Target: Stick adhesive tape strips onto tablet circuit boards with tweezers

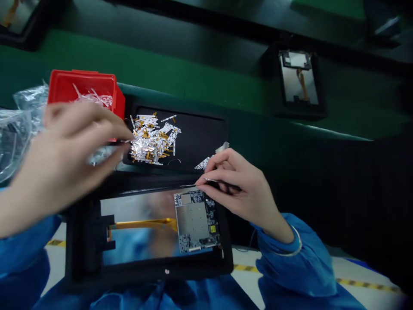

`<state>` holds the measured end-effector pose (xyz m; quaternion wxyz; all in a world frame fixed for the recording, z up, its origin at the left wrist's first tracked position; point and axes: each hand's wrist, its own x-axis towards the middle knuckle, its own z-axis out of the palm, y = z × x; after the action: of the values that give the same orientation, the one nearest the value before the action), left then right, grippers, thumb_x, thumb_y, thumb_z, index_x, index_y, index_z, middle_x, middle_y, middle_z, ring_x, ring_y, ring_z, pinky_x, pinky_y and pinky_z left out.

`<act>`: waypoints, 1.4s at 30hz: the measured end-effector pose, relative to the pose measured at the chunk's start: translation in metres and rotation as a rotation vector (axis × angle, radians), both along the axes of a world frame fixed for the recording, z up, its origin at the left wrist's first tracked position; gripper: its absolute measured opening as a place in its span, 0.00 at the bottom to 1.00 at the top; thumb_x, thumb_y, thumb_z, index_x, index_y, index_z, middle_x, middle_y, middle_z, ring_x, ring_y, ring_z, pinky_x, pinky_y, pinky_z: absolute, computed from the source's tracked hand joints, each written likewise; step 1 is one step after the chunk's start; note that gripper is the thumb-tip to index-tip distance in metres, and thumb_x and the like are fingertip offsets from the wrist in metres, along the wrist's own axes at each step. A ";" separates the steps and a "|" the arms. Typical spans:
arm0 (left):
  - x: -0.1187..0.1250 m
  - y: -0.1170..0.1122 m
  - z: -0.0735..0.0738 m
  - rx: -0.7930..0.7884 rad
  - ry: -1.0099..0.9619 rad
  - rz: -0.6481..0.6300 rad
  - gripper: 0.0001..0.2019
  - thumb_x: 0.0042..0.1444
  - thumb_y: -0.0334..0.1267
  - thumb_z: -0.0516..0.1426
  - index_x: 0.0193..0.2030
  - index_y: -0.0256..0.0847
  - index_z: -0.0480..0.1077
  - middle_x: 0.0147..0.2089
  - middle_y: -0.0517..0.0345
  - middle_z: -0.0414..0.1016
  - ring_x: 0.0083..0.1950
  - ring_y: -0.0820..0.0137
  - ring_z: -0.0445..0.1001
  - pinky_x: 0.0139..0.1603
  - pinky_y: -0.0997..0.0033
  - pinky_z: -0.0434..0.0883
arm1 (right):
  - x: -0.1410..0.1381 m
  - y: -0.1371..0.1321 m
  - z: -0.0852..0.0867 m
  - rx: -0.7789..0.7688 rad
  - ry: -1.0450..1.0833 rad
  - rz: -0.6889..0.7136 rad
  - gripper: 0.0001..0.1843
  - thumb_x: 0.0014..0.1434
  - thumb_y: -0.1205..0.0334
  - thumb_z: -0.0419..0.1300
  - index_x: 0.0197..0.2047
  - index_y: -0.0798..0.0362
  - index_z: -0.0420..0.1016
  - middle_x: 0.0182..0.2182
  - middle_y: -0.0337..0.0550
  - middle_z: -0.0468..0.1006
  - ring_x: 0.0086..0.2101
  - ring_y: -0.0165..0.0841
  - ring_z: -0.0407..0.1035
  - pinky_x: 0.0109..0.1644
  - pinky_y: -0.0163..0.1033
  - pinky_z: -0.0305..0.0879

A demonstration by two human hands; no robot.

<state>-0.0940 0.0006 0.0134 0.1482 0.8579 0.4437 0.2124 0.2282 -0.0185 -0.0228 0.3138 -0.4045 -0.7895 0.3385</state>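
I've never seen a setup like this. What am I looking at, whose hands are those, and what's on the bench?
This is one camera worn on a person's head, looking down at their own bare hands. The right hand holds slim metal tweezers at the edge of a black-framed glass panel carrying a circuit board. The blurred left hand is beside a black tray heaped with silver-and-amber strips. A red plastic bin sits behind it.

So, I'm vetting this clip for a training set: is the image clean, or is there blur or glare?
In the head view, the left hand is motion-blurred, the right hand is sharper, and the glass panel carries a hazy reflection.
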 end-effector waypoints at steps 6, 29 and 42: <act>0.052 -0.017 -0.018 0.048 0.079 -0.354 0.15 0.74 0.35 0.47 0.58 0.47 0.73 0.53 0.51 0.76 0.49 0.63 0.72 0.51 0.58 0.63 | 0.000 0.002 0.003 0.006 -0.052 0.045 0.05 0.66 0.68 0.65 0.39 0.49 0.81 0.40 0.41 0.74 0.23 0.22 0.60 0.25 0.36 0.65; 0.068 -0.018 -0.029 0.107 0.170 -0.412 0.20 0.74 0.34 0.45 0.66 0.42 0.69 0.62 0.46 0.71 0.60 0.56 0.70 0.55 0.57 0.61 | 0.017 0.007 0.022 -0.210 0.348 -0.307 0.14 0.72 0.57 0.61 0.33 0.48 0.77 0.29 0.38 0.72 0.22 0.25 0.65 0.18 0.34 0.60; 0.068 -0.023 -0.024 0.197 0.242 -0.426 0.19 0.73 0.28 0.47 0.66 0.35 0.68 0.61 0.45 0.74 0.62 0.56 0.72 0.61 0.52 0.61 | 0.005 0.011 0.005 -0.625 0.548 -0.149 0.22 0.57 0.65 0.75 0.38 0.44 0.63 0.26 0.27 0.78 0.22 0.30 0.78 0.23 0.34 0.78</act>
<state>-0.0259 -0.0224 -0.0103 0.0512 0.9615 0.2446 0.1144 0.2328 -0.0073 -0.0177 0.3978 -0.4312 -0.5050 0.6331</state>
